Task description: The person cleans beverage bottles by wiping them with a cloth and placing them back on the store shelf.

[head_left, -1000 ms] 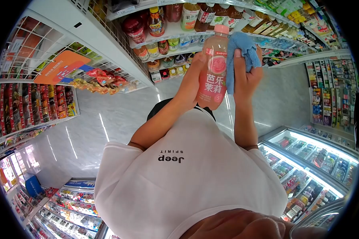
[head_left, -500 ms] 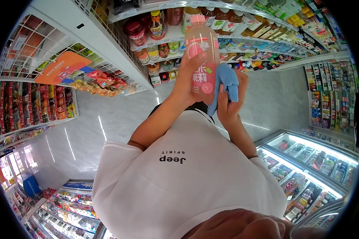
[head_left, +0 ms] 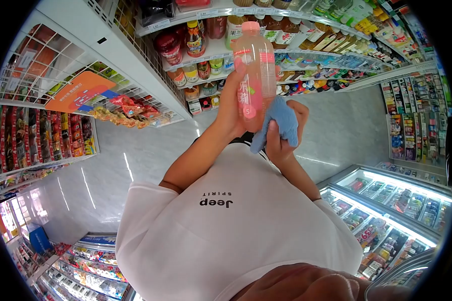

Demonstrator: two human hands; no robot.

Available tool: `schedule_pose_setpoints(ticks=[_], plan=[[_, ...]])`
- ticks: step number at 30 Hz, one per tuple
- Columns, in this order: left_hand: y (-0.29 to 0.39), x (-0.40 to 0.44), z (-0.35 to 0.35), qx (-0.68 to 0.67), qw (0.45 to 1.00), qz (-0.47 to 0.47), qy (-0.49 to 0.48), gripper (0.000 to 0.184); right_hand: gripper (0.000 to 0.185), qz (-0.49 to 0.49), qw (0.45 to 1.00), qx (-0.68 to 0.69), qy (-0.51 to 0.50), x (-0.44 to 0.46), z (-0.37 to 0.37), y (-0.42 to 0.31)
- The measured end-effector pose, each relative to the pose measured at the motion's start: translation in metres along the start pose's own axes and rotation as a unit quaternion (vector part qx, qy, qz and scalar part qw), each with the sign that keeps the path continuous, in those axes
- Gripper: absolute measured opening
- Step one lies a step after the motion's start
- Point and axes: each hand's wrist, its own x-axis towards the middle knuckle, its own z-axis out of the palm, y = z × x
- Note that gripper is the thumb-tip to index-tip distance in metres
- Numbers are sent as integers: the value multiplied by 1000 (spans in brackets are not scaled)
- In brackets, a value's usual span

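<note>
My left hand (head_left: 229, 103) is wrapped round a pink drink bottle (head_left: 256, 70), which stands nearly upright with its pink cap at the top. The bottle's label is turned partly to the left, and a clear side of the bottle faces me. A blue cloth (head_left: 282, 120) is bunched in my right hand (head_left: 288, 143), with the thumb pressed on it. The cloth lies against the lower right side of the bottle, and one end hangs down by the bottle's base.
Shelves of bottled drinks (head_left: 213, 48) stand just beyond the bottle. A wire rack (head_left: 135, 65) with snack packets is at the upper left. Lit glass-topped coolers (head_left: 386, 200) stand at the lower right, and more stocked shelves (head_left: 40, 133) at the left.
The bottle has shifted left and turned about its long axis, so its label now faces further left. My right hand has moved down and left with the cloth, to the bottle's lower part.
</note>
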Motion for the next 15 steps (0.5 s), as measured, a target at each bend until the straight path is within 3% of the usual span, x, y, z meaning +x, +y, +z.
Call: schedule_pose_setpoints(ticks=[3, 10, 13, 15], plan=[[0, -6, -3, 10, 1000, -27, 8, 60, 34, 101, 992, 76, -1, 16, -1, -4], [-2, -9, -11, 114, 992, -46, -19, 62, 32, 60, 995, 77, -10, 50, -10, -9], [-2, -11, -3, 121, 991, 32, -39, 53, 31, 10, 1000, 25, -11, 76, -14, -8], [-3, -14, 1, 136, 991, -7, -16, 58, 29, 15, 1000, 23, 5, 98, -14, -7]])
